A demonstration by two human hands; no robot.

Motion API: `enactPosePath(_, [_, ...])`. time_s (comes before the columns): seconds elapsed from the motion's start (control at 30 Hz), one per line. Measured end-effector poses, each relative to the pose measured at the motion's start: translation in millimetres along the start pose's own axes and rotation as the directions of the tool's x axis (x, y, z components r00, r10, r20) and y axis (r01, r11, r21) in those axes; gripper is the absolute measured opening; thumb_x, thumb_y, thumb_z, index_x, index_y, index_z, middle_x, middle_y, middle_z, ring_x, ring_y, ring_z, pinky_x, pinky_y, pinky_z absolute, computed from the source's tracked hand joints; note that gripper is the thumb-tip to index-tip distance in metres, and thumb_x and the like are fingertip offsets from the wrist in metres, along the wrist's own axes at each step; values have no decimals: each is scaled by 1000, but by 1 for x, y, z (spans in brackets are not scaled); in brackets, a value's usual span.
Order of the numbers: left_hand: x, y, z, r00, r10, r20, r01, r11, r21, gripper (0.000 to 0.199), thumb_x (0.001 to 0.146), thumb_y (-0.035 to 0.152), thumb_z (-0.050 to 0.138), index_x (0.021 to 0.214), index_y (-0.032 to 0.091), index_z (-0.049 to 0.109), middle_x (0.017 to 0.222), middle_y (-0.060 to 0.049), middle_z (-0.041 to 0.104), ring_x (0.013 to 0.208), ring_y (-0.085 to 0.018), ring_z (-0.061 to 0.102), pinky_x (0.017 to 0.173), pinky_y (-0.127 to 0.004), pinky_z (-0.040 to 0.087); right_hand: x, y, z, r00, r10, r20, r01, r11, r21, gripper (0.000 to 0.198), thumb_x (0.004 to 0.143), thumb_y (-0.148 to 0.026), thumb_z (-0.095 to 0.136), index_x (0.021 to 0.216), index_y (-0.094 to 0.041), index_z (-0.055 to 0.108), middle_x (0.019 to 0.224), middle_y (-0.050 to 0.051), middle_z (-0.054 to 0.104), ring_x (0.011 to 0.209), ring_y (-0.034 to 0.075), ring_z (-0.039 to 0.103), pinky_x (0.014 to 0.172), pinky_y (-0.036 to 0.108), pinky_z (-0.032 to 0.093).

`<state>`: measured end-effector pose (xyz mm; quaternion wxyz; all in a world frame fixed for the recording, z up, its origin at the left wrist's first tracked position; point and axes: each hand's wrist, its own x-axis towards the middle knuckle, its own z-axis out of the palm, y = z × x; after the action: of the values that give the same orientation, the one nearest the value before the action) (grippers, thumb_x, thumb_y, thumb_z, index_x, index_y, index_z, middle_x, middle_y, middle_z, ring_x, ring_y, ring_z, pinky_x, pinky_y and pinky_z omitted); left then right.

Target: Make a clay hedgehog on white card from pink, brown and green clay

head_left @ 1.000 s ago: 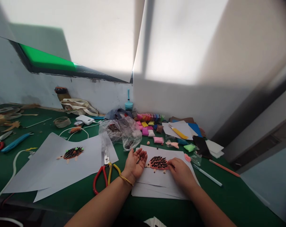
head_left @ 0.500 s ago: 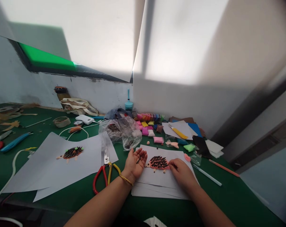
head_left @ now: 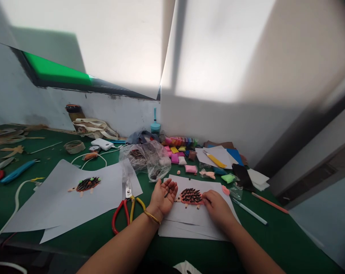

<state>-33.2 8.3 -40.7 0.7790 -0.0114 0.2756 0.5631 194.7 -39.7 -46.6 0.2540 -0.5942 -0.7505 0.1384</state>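
My left hand (head_left: 163, 198) lies palm up and half cupped beside the paper, holding a few dark sunflower seeds (head_left: 167, 193). At the right edge of a hedgehog picture (head_left: 191, 196), my right hand (head_left: 216, 205) has thumb and fingers pinched together. What sits between those fingertips is hidden. The hedgehog has a pink clay body, pale feet and rows of dark seeds as spines, and rests on a stack of white paper (head_left: 195, 226). A second hedgehog picture (head_left: 88, 184), with green and orange dots, is on paper to the left.
Red-and-yellow-handled pliers (head_left: 128, 205) rest left of my left forearm. Behind are a plastic bag with dark seeds (head_left: 144, 156), colourful clay packets (head_left: 175, 156) and a yellow cutter (head_left: 215, 159). A white pen (head_left: 250, 211) and a pink pencil (head_left: 271, 203) lie at right.
My right hand has shifted very slightly left at the hedgehog's edge. My left hand stays in place. A blurred tan shape at the far left edge is gone.
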Motion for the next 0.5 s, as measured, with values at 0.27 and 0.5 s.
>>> enactPosePath(0.27, [-8, 0, 6, 990, -90, 110, 87, 996, 28, 42, 89, 48, 41, 101, 11, 56, 96, -16, 63, 93, -24, 64, 80, -39, 54, -2, -13, -7, 995, 1, -99, 1, 1000, 22, 19, 86, -30, 46, 86, -21, 61, 88, 6, 61, 86, 22, 54, 76, 34, 42])
enactPosePath(0.5, [-28, -4, 12, 869, -349, 351, 310, 936, 164, 59, 85, 59, 39, 115, 10, 52, 108, -19, 61, 95, -26, 63, 78, -38, 51, 11, -70, 2, 946, -313, -84, 313, 950, -8, 24, 88, -26, 46, 103, -27, 66, 94, 6, 64, 90, 20, 54, 80, 34, 41])
